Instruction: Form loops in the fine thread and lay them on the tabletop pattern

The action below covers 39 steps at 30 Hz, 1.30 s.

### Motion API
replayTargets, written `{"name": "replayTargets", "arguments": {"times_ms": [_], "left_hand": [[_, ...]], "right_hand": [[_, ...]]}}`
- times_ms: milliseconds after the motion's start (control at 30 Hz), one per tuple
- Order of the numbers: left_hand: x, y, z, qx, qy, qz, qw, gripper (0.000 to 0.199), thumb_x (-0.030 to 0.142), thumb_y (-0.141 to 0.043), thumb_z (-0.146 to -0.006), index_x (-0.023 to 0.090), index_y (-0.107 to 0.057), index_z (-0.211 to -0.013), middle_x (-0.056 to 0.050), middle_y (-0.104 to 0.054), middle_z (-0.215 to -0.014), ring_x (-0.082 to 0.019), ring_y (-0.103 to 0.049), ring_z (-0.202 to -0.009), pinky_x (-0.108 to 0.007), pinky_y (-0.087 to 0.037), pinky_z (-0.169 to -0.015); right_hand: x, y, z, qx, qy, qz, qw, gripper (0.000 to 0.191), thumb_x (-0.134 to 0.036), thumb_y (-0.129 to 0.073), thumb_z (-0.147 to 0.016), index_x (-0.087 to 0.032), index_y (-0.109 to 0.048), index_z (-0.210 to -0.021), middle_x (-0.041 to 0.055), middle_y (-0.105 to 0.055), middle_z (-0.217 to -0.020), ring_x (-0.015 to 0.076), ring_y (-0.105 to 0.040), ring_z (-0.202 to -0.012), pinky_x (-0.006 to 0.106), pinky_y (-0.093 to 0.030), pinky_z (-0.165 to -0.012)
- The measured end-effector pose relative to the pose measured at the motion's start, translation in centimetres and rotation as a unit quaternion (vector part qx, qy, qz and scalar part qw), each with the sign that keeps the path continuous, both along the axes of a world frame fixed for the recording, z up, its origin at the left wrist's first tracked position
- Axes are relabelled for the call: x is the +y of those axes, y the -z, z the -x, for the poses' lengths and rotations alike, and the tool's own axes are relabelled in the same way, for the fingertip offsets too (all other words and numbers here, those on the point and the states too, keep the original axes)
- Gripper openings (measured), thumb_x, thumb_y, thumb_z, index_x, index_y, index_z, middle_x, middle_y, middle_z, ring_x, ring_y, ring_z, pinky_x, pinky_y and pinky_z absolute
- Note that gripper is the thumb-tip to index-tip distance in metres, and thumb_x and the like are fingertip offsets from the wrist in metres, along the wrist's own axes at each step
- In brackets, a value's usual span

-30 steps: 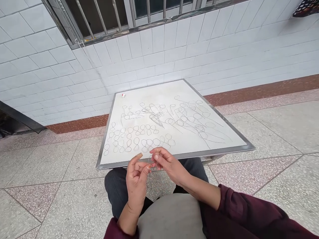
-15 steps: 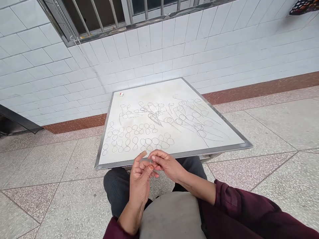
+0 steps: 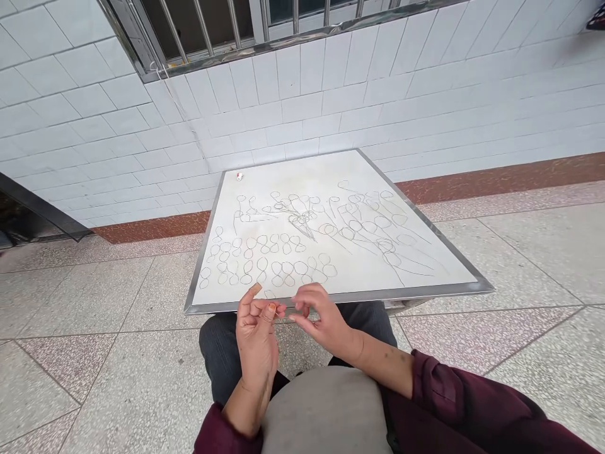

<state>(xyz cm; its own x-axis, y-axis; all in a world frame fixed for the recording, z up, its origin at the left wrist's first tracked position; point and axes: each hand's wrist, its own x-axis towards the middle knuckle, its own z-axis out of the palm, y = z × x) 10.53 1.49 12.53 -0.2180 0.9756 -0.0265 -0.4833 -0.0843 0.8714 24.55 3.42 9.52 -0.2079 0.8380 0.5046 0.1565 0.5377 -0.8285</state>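
Observation:
At the near edge of the white board (image 3: pixel 302 170), my left hand (image 3: pixel 258 331) pinches a thin wire (image 3: pixel 282 314) between thumb and index finger. Just right of it is my right hand (image 3: pixel 326 321), its thumb and fingers apart around the wire's other side; no firm grip shows. Rows of small figure-eight wire loops (image 3: pixel 261 270) lie on the board's near left part. Looped wires with long tails (image 3: pixel 378 239) are spread over the right, and a tangled bunch (image 3: pixel 302 217) lies in the middle.
A small white and red object (image 3: pixel 239 176) sits at the board's far left corner. The board's grey metal rim (image 3: pixel 406 293) is above my knees. Behind it stand a white tiled wall (image 3: pixel 302 94) and a barred window (image 3: pixel 203 28).
My hands have moved apart. The right hand's fingers have opened from their pinch, while the left hand still pinches the wire. The view has shifted slightly.

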Motion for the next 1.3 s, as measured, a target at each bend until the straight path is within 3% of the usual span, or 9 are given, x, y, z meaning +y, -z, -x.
{"name": "replayTargets", "arguments": {"times_ms": [100, 233, 367, 533, 733, 933, 1100, 1200, 1300], "left_hand": [[0.1, 0.0, 0.1, -0.027, -0.002, -0.002, 1.0, 0.041, 0.021, -0.073, -0.077, 0.024, -0.059, -0.116, 0.005, -0.061, -0.071, -0.011, -0.064, -0.075, -0.026, -0.051, -0.079], [0.0, -0.2, 0.1, -0.033, 0.003, -0.005, 0.999, 0.039, 0.02, -0.071, -0.079, 0.024, -0.06, -0.116, 0.005, -0.061, -0.072, -0.011, -0.065, -0.079, -0.026, -0.051, -0.083], [-0.2, -0.4, 0.1, -0.03, 0.004, -0.001, 1.0, 0.04, 0.02, -0.07, -0.08, 0.024, -0.059, -0.117, 0.005, -0.061, -0.073, -0.013, -0.067, -0.082, -0.03, -0.051, -0.086], [0.0, -0.1, 0.4, -0.04, -0.021, 0.008, 0.999, 0.042, 0.021, -0.072, -0.078, 0.024, -0.059, -0.118, 0.005, -0.062, -0.074, -0.012, -0.067, -0.079, -0.028, -0.051, -0.084], [-0.1, -0.4, 0.8, -0.002, -0.042, -0.003, 0.999, 0.043, 0.022, -0.072, -0.078, 0.024, -0.058, -0.119, 0.006, -0.062, -0.073, -0.011, -0.067, -0.077, -0.026, -0.05, -0.084], [-1.1, -1.4, 0.3, 0.104, -0.087, -0.056, 0.989, 0.04, 0.021, -0.067, -0.082, 0.024, -0.055, -0.12, 0.003, -0.065, -0.078, -0.013, -0.069, -0.078, -0.029, -0.052, -0.083], [-1.3, -1.6, 0.3, 0.143, -0.118, -0.083, 0.979, 0.037, 0.019, -0.066, -0.083, 0.024, -0.055, -0.118, 0.003, -0.067, -0.079, -0.014, -0.07, -0.076, -0.029, -0.054, -0.08], [-1.4, -1.6, 0.4, 0.141, -0.128, -0.099, 0.977, 0.038, 0.017, -0.066, -0.082, 0.024, -0.055, -0.118, 0.003, -0.068, -0.079, -0.014, -0.071, -0.078, -0.032, -0.056, -0.081], [-1.8, -1.5, 0.5, 0.148, -0.134, -0.119, 0.973, 0.042, 0.014, -0.067, -0.081, 0.025, -0.055, -0.119, 0.003, -0.069, -0.078, -0.016, -0.071, -0.081, -0.037, -0.057, -0.084]], "right_hand": [[-0.3, 0.0, 0.0, -0.082, -0.032, -0.106, 0.99, 0.021, -0.022, -0.058, -0.09, -0.027, -0.063, -0.11, 0.0077, -0.06, -0.102, 0.0198, -0.058, -0.088, 0.037, -0.051, -0.076], [0.0, -0.4, -0.1, -0.146, -0.062, -0.184, 0.97, 0.025, -0.019, -0.049, -0.094, -0.028, -0.065, -0.112, 0.0054, -0.065, -0.109, 0.0175, -0.059, -0.092, 0.033, -0.053, -0.075], [0.5, -0.7, -0.3, -0.15, -0.081, -0.299, 0.939, 0.026, -0.012, -0.046, -0.095, -0.02, -0.064, -0.112, 0.0064, -0.068, -0.108, 0.0158, -0.058, -0.102, 0.031, -0.055, -0.083], [0.6, -0.6, -0.2, -0.125, -0.106, -0.34, 0.926, 0.019, -0.009, -0.051, -0.092, -0.015, -0.064, -0.105, 0.0066, -0.07, -0.1, 0.0156, -0.06, -0.102, 0.029, -0.057, -0.085], [-0.1, -0.6, 0.1, -0.101, -0.112, -0.314, 0.937, 0.019, -0.014, -0.048, -0.095, -0.02, -0.064, -0.102, 0.0058, -0.071, -0.098, 0.0159, -0.062, -0.095, 0.031, -0.056, -0.082], [-1.7, -3.4, -0.2, -0.015, -0.124, -0.273, 0.954, 0.025, -0.024, -0.038, -0.1, -0.02, -0.061, -0.107, 0.0078, -0.07, -0.092, 0.0139, -0.065, -0.079, 0.03, -0.053, -0.072], [-2.4, -4.8, -0.3, 0.021, -0.122, -0.257, 0.958, 0.021, -0.021, -0.042, -0.098, -0.021, -0.061, -0.107, 0.0049, -0.067, -0.082, 0.0127, -0.062, -0.07, 0.027, -0.051, -0.065], [-2.7, -5.0, 0.1, -0.007, -0.063, -0.183, 0.981, 0.016, -0.022, -0.049, -0.095, -0.022, -0.059, -0.108, 0.0011, -0.063, -0.071, 0.0128, -0.056, -0.062, 0.025, -0.048, -0.059], [-2.8, -5.5, 0.4, -0.05, -0.04, -0.082, 0.994, 0.009, -0.019, -0.051, -0.093, -0.021, -0.06, -0.094, 0.0001, -0.061, -0.07, 0.0122, -0.053, -0.061, 0.025, -0.046, -0.059]]}}
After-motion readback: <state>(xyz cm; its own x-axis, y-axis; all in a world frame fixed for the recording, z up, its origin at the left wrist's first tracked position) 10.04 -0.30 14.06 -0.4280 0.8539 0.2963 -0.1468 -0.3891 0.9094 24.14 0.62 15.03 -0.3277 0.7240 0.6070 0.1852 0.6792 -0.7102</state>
